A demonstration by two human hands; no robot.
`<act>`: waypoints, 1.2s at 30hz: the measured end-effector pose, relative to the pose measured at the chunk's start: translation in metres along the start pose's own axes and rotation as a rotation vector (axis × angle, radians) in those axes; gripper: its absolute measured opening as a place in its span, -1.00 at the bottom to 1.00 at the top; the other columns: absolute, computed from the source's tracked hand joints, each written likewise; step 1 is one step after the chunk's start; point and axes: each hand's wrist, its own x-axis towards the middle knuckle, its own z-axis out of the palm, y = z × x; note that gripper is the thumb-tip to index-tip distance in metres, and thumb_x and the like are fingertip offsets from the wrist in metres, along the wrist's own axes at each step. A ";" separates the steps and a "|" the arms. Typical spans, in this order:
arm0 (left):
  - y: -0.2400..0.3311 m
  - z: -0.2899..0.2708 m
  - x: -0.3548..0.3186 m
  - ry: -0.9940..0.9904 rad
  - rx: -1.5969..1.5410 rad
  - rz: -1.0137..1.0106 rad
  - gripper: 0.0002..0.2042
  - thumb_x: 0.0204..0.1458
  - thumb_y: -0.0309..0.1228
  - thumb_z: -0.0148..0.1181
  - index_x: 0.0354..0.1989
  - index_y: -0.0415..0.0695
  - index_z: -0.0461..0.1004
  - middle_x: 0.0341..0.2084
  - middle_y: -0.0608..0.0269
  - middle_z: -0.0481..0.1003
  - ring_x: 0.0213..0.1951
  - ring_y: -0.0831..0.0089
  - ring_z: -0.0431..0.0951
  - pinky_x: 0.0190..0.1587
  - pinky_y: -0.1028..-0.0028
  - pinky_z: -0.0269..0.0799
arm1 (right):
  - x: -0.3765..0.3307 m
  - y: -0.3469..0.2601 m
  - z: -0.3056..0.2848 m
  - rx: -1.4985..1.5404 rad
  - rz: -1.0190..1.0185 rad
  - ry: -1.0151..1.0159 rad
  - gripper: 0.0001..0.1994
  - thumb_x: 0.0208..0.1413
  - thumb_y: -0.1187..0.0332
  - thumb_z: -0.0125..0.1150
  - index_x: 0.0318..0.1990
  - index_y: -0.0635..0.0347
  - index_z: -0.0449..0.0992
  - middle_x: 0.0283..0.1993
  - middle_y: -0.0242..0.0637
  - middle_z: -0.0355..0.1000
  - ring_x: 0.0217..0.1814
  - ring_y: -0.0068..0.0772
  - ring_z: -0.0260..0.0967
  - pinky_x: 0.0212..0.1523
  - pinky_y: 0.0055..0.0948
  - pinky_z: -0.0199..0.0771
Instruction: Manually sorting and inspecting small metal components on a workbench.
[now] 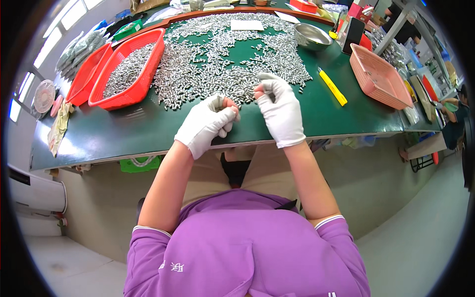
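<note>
A wide layer of small, shiny metal cylindrical parts (198, 74) covers the middle of the green table. At its near edge, my left hand (208, 123) is closed, with the fingers curled in and the thumb against them. Whatever it may hold is hidden. My right hand (281, 109) hovers over the near right edge of the parts, its fingers bent and its bare fingertips drawn towards the thumb. Anything between them is too small to make out. Both hands wear white gloves that leave some fingertips bare.
Left of the parts stands a red plastic basket (160, 49) holding many more, beside another red basket (81, 89). To the right are a yellow box cutter (333, 87), a steel bowl (312, 35) and a pink basket (378, 84). White paper (247, 25) lies on the far parts.
</note>
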 end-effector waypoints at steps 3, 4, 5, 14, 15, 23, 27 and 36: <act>-0.009 -0.025 0.011 -0.151 -0.437 -0.076 -0.87 0.14 -0.45 0.06 -0.16 -0.13 0.34 -0.41 0.36 0.40 -0.57 0.73 0.19 -0.55 0.72 0.12 | -0.002 0.003 0.000 0.002 0.082 -0.026 -0.95 0.02 0.51 0.26 -0.34 0.22 0.54 -0.34 -0.33 0.45 -0.43 -0.59 0.37 -0.34 -0.57 0.39; -0.008 -0.036 0.014 -0.147 -0.505 -0.082 -0.85 0.13 -0.48 0.04 -0.13 -0.15 0.33 -0.37 0.33 0.41 -0.58 0.73 0.18 -0.56 0.73 0.11 | -0.003 0.001 0.000 -0.025 0.099 -0.034 -0.95 0.02 0.51 0.26 -0.34 0.22 0.54 -0.37 -0.35 0.43 -0.43 -0.59 0.36 -0.35 -0.57 0.39; 0.000 -0.040 0.016 -0.023 -0.455 -0.025 -0.83 0.12 -0.51 0.04 -0.12 -0.17 0.32 -0.37 0.32 0.41 -0.57 0.73 0.19 -0.56 0.73 0.11 | -0.003 -0.001 -0.002 -0.019 0.134 -0.066 -0.94 0.02 0.50 0.26 -0.33 0.24 0.55 -0.38 -0.33 0.44 -0.43 -0.58 0.37 -0.34 -0.56 0.39; 0.050 -0.214 0.064 0.984 1.113 0.409 -0.76 0.12 -0.35 0.01 -0.12 -0.16 0.50 -0.27 0.02 0.56 -0.20 0.18 0.57 -0.11 0.31 0.43 | -0.003 -0.008 0.000 -0.114 0.133 -0.091 -0.92 0.00 0.46 0.27 -0.32 0.18 0.57 -0.34 -0.26 0.48 -0.35 -0.44 0.46 -0.27 -0.51 0.45; 0.050 -0.216 0.064 0.953 1.090 0.305 -0.69 0.08 -0.26 0.04 -0.08 -0.15 0.50 -0.13 -0.04 0.52 -0.03 0.06 0.50 0.05 0.28 0.35 | -0.003 -0.007 0.000 -0.115 0.127 -0.084 -0.92 -0.01 0.46 0.27 -0.32 0.17 0.57 -0.33 -0.25 0.48 -0.34 -0.43 0.46 -0.26 -0.50 0.45; 0.023 -0.041 0.015 0.483 1.057 1.016 -0.84 -0.15 -0.57 0.29 -0.35 -0.14 0.52 -0.14 0.16 0.50 -0.04 0.27 0.49 0.01 0.38 0.38 | -0.003 -0.005 -0.009 -0.106 0.015 -0.101 -0.92 -0.03 0.51 0.28 -0.34 0.18 0.57 -0.34 -0.24 0.49 -0.30 -0.41 0.46 -0.23 -0.48 0.45; -0.006 0.010 0.004 0.280 0.881 0.835 -0.83 -0.22 -0.49 0.37 -0.42 -0.13 0.52 -0.17 0.14 0.48 -0.04 0.17 0.45 0.02 0.31 0.35 | -0.005 -0.015 -0.013 0.040 -0.015 -0.246 -0.90 -0.04 0.58 0.27 -0.33 0.23 0.56 -0.34 -0.28 0.46 -0.28 -0.47 0.42 -0.21 -0.52 0.43; -0.017 0.009 0.006 0.167 0.452 0.539 -0.90 -0.07 -0.53 0.30 -0.35 -0.19 0.55 -0.12 0.18 0.50 -0.05 0.39 0.48 -0.01 0.47 0.35 | -0.002 -0.010 -0.015 0.122 -0.060 -0.415 -0.91 -0.03 0.58 0.27 -0.37 0.22 0.51 -0.33 -0.34 0.41 -0.27 -0.52 0.37 -0.20 -0.53 0.39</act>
